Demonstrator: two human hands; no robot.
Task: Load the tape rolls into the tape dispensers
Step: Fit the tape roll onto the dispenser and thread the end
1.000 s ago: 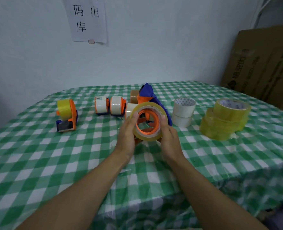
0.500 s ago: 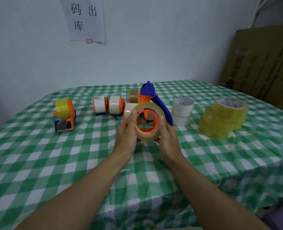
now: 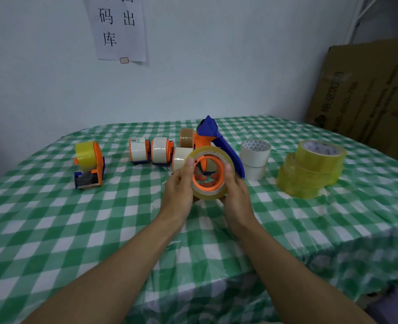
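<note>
Centre of the table (image 3: 81,230), near side: the tape roll (image 3: 211,195) is upright, open face toward the camera, held between both hands. The left hand (image 3: 178,189) grips its left rim and the right hand (image 3: 237,190) its right rim, with each thumb laid on the front face. The fingers behind are mostly hidden; a few tips show through the hole. The roll is glossy, translucent amber film with an orange ring inside. I can't tell if that ring is its core or a dispenser hub.

Just behind it is a blue-and-orange dispenser (image 3: 219,140) in hard plastic, wedge-shaped, its lower part blocked by the roll. A cream roll (image 3: 178,157) and a brown roll (image 3: 186,137) are partly covered beside it.

Far left: an orange dispenser (image 3: 93,169) carrying a yellow roll. Two small dispensers (image 3: 138,149) with white rolls stand side by side.

Right: a stack of two white rolls (image 3: 255,157), then a pile of clear yellow rolls (image 3: 310,170); the count is unclear.

The tablecloth is green-and-white check with a slight sheen. A cardboard box (image 3: 368,94) is cut off at the right edge, its print blurred.
</note>
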